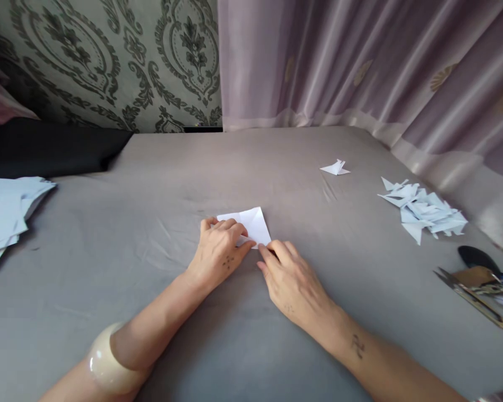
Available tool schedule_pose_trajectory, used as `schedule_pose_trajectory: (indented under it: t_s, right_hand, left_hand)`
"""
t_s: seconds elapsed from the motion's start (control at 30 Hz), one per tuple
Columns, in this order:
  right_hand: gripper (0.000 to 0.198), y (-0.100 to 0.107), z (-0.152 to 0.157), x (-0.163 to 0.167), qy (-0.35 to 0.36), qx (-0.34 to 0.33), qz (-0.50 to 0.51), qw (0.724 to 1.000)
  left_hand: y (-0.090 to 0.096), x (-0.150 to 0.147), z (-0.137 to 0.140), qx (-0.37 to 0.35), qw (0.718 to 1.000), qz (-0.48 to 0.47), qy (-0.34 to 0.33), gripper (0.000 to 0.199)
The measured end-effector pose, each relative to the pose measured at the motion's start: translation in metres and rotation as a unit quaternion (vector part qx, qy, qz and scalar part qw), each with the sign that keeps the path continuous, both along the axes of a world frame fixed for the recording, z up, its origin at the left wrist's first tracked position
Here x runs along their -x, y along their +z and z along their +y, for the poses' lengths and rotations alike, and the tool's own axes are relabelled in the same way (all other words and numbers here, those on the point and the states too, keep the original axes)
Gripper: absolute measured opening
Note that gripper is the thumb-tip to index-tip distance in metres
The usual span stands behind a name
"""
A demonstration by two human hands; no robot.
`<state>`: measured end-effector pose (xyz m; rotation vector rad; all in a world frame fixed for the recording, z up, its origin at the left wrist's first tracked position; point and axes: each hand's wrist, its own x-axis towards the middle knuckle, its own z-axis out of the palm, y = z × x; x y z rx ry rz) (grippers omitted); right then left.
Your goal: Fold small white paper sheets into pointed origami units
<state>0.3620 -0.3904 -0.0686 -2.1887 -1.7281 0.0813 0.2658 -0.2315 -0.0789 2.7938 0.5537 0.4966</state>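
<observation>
A small folded piece of white paper (255, 223) lies on the grey cloth in the middle, with creases running across it. My left hand (220, 243) covers its left part, fingers curled on the paper and thumb pressed along its near edge. At the near right corner, my right hand (293, 276) has its index fingertip against the paper and its thumb close below. The fingers of my right hand are bent together, and that corner is partly hidden by them. A cream bangle (115, 360) circles my left forearm.
A folded white paper figure (336, 167) sits at the back right, near a heap of similar paper figures (427, 209). Thread snips (473, 298) and other small items lie at the right. White paper sheets (8, 215) and black cloth (50, 148) are at the left.
</observation>
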Motion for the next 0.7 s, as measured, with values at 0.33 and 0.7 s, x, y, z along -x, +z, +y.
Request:
schedule_pose_trajectory:
  t_s: [0.33, 0.7]
  right_hand:
    - [0.043, 0.004, 0.007, 0.003, 0.002, 0.032, -0.037, 0.999]
    - [0.034, 0.009, 0.000, 0.004, 0.015, 0.031, -0.058, 0.998]
  left_hand:
    - [0.008, -0.002, -0.003, 0.076, 0.996, 0.032, 0.036, 0.012]
    - [0.016, 0.004, 0.003, 0.075, 0.995, 0.070, 0.012, 0.023]
